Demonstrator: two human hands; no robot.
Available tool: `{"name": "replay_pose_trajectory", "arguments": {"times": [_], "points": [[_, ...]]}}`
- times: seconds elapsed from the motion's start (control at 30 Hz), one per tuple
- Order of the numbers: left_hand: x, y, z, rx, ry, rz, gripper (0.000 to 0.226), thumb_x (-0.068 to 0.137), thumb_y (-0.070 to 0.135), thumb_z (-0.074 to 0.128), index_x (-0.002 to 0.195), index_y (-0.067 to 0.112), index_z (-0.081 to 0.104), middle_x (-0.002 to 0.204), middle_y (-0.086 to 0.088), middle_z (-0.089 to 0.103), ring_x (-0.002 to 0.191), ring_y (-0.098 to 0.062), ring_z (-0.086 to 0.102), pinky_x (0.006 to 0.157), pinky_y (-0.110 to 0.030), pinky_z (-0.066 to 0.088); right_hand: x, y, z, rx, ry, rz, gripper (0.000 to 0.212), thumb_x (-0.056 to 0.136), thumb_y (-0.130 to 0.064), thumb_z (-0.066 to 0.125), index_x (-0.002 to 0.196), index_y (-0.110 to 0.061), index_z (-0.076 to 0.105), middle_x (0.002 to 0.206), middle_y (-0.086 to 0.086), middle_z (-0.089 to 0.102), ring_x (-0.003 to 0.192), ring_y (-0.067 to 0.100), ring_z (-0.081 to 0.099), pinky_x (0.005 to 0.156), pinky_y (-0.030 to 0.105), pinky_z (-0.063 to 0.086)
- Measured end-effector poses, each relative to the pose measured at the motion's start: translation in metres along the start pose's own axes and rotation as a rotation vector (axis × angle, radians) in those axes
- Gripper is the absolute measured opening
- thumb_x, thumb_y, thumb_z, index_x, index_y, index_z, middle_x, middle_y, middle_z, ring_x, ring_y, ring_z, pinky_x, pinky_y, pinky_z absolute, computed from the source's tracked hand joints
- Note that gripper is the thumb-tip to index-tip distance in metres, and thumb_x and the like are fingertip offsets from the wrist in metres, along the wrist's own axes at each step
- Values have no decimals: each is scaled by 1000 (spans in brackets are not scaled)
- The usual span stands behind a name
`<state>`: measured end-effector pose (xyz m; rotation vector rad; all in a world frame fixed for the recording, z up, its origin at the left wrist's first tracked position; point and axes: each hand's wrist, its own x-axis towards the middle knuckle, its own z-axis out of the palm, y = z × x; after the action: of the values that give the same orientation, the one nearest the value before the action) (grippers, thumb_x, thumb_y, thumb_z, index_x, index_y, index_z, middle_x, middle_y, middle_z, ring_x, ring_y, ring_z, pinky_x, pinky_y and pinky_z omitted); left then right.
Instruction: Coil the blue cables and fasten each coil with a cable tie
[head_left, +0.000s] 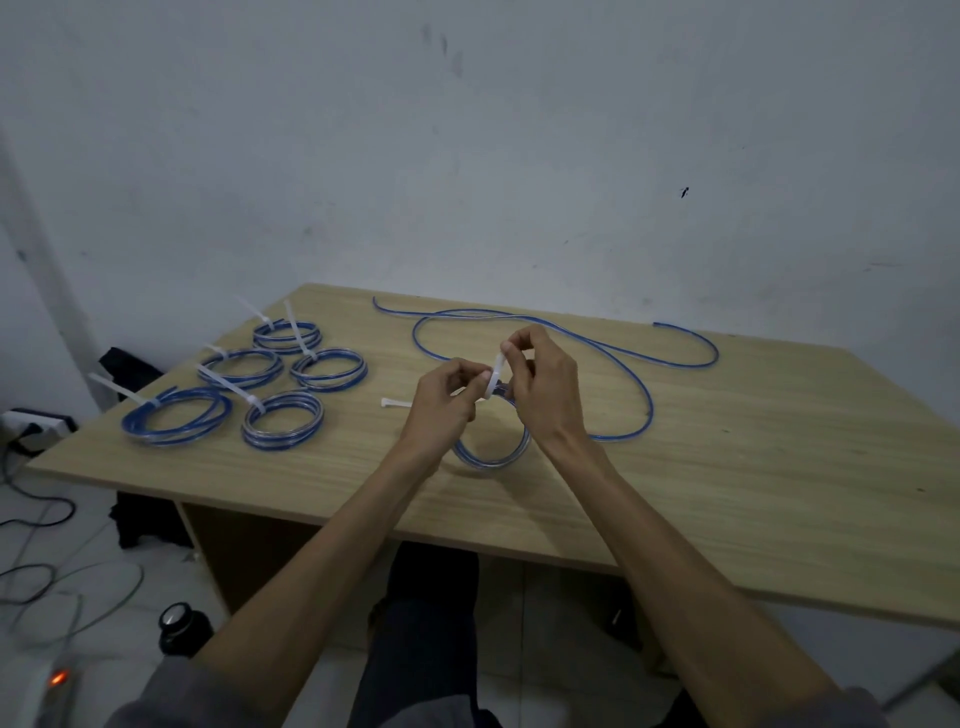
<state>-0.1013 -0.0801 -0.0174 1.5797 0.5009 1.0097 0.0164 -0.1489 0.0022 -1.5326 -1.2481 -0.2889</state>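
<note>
Here, a person seated at a pale wooden counter (727, 493) holds a small coil of blue cable (493, 452) upright between both hands, its lower arc resting on the wood. A white plastic cable tie (496, 376) wraps over the top of the coil. The left hand (447, 405) has its fingers curled, pinching the coil and the tie's lower end; the right hand (540, 379) pinches the tie's free tail between thumb and fingertips and lifts it upward.

The step in hand appears to be closing the tie. To do it well, the left hand should keep all the turns bunched together so none slips out, while the right hand draws the tail straight through the head, snug but not crushing the cable.

To the left lie five finished blue coils (285, 384), each with a white tie tail sticking out. Just beside the left hand lies a spare white cable tie (395, 402). Behind the hands, a long loose blue cable (623, 364) snakes across the counter, not yet coiled; whether it joins the held coil I cannot tell.
</note>
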Motion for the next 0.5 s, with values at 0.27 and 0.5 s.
{"name": "replay_pose_trajectory", "arguments": {"times": [0.27,0.5], "points": [[-3,0,-4,20,-53,19,11,99,12,59,96,10,70,76,18,69,67,0,53,57,-21,42,0,3,-6,73,-45,125,10,103,-14,51,97,-8,58,78,-7,72,73,11,68,65,23,48],[-1,-2,-1,-36,18,-65,10,97,13,63,91,8,69,72,12,67,60,-1,51,55,-22,40,-3,4,-7,250,-116,280,16,97,-29,63,102,-14,66,88,-6,73,85,8,69,69,30,55]]}}
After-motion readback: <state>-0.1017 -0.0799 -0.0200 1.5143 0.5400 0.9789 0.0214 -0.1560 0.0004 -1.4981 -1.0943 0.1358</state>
